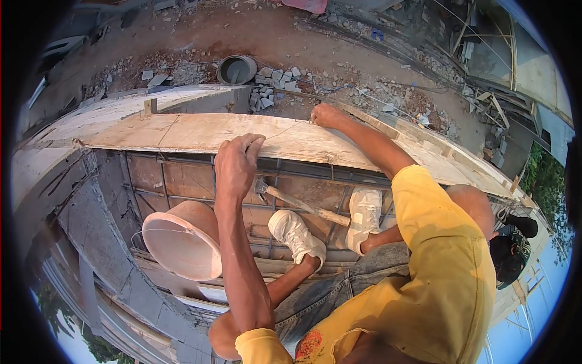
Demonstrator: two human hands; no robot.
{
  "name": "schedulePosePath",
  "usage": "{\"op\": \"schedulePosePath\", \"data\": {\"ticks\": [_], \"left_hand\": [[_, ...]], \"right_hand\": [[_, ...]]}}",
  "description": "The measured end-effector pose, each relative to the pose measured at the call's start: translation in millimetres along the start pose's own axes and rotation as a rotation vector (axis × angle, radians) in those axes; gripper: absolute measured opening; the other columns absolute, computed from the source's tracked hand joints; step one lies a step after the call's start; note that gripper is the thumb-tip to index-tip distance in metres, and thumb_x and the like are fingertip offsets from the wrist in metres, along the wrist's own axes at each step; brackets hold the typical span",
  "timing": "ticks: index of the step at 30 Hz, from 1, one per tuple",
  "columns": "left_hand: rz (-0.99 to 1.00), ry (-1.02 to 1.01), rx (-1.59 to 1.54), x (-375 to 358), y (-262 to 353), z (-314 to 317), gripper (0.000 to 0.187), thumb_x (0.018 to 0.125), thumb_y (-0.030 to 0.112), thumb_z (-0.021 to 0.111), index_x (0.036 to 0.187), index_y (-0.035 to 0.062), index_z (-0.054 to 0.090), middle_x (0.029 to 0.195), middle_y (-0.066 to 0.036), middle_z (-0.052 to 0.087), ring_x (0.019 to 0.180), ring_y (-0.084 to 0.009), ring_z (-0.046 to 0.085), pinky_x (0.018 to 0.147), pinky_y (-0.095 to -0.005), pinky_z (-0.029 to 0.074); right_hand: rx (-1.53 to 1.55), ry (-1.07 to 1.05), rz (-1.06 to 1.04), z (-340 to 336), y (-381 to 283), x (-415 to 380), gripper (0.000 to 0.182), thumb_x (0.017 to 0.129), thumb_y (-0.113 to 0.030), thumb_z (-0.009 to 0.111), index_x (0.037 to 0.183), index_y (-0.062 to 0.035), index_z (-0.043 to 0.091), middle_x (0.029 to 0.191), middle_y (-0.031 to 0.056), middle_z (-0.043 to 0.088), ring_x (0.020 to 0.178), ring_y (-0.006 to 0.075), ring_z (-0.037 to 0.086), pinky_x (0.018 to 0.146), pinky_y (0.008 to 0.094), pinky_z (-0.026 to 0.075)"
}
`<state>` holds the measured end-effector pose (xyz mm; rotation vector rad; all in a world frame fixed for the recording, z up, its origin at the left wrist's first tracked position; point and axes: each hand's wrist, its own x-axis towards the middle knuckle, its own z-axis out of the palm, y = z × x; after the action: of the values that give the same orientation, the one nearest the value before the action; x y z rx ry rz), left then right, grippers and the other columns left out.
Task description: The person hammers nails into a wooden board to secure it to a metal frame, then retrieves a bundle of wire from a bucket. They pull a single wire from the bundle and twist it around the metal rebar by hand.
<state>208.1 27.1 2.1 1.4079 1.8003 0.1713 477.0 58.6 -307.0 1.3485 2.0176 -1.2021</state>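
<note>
A long wooden board (pixel 206 130) lies across in front of me, over a mesh of steel bars (pixel 213 173). At its near edge is my left hand (pixel 237 162), closed, its fingers bent together; what they grip is hidden. My right hand (pixel 329 115) is closed at the far edge, pinching the end of a thin wire (pixel 288 129) that slants over the board toward my left hand. A hammer (pixel 306 206) with a wooden handle rests on the bars by my shoes (pixel 297 233).
A pinkish bucket (pixel 182 239) with a wire handle stands left of my left forearm. Concrete walls (pixel 112 212) border the left side. Far below, a round container (pixel 237 70), broken blocks (pixel 276 82) and rubble lie on the dirt. A dark bundle (pixel 512 249) is behind my right shoulder.
</note>
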Motion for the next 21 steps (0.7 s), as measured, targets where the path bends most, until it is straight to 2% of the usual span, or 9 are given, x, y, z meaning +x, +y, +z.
{"op": "schedulePosePath", "data": {"ticks": [2,5,8,11,14,17,20,21], "left_hand": [[0.027,-0.009,-0.05,-3,-2,-3,0.023,0.096,0.021,0.061,0.105,0.0044,0.073,0.099,-0.016,0.072,0.088,-0.0347,0.061,0.085,-0.0415,0.048],[-0.007,-0.012,-0.13,-6,-2,-5,0.023,0.096,0.022,0.062,0.105,0.0042,0.073,0.094,-0.015,0.071,0.085,-0.0315,0.059,0.083,-0.0403,0.048],[0.017,0.001,-0.158,-7,-11,-2,0.024,0.097,0.023,0.061,0.105,0.0036,0.073,0.093,-0.014,0.071,0.084,-0.0291,0.058,0.082,-0.0389,0.048],[0.042,0.021,-0.138,-9,-10,-1,0.024,0.097,0.023,0.061,0.105,0.0035,0.073,0.093,-0.013,0.071,0.084,-0.0283,0.058,0.082,-0.0383,0.047],[0.026,0.009,-0.148,-9,-9,-1,0.023,0.097,0.022,0.062,0.104,0.0032,0.073,0.093,-0.013,0.07,0.084,-0.0279,0.057,0.082,-0.038,0.047],[-0.002,-0.035,-0.16,-8,-6,-5,0.023,0.097,0.022,0.062,0.104,0.0028,0.072,0.091,-0.013,0.07,0.084,-0.0278,0.056,0.081,-0.0383,0.047],[0.013,-0.035,-0.145,-7,-9,-4,0.023,0.097,0.022,0.061,0.103,0.0027,0.072,0.09,-0.013,0.07,0.084,-0.0278,0.056,0.081,-0.0386,0.047],[0.019,-0.028,-0.138,-7,-10,-4,0.022,0.097,0.022,0.061,0.103,0.0028,0.072,0.09,-0.013,0.07,0.084,-0.0279,0.056,0.081,-0.0386,0.047]], "right_hand": [[0.012,-0.097,-0.115,-10,9,-6,0.014,0.086,-0.018,0.066,0.092,-0.0129,0.077,0.096,0.0089,0.074,0.099,0.0318,0.069,0.084,0.0459,0.055],[-0.139,-0.079,-0.174,-43,-13,-32,0.018,0.086,-0.013,0.063,0.097,-0.0072,0.077,0.099,0.0157,0.074,0.096,0.0343,0.071,0.078,0.0461,0.057],[-0.473,-0.148,-0.167,-54,-40,-34,0.02,0.086,-0.013,0.063,0.099,-0.0049,0.075,0.1,0.016,0.074,0.098,0.0335,0.071,0.077,0.0461,0.056],[-0.545,-0.215,-0.19,-44,-59,-28,0.021,0.084,-0.011,0.062,0.1,-0.0036,0.074,0.1,0.0168,0.073,0.098,0.0334,0.071,0.075,0.0471,0.056],[-0.455,-0.256,-0.249,-55,-52,-15,0.02,0.085,-0.011,0.061,0.098,-0.0049,0.075,0.1,0.0158,0.074,0.097,0.0333,0.071,0.075,0.0466,0.056],[-0.28,0.078,-0.415,-60,-35,-1,0.014,0.083,-0.013,0.061,0.087,-0.0087,0.074,0.094,0.0149,0.073,0.089,0.0325,0.072,0.071,0.0473,0.055],[-0.315,-0.03,-0.183,-44,-41,28,0.015,0.084,-0.017,0.062,0.091,-0.0131,0.075,0.096,0.0147,0.073,0.09,0.0323,0.071,0.072,0.0453,0.056],[-0.339,-0.006,-0.132,-34,-41,34,0.015,0.084,-0.019,0.063,0.092,-0.014,0.075,0.097,0.0143,0.073,0.09,0.0323,0.071,0.073,0.045,0.056]]}}
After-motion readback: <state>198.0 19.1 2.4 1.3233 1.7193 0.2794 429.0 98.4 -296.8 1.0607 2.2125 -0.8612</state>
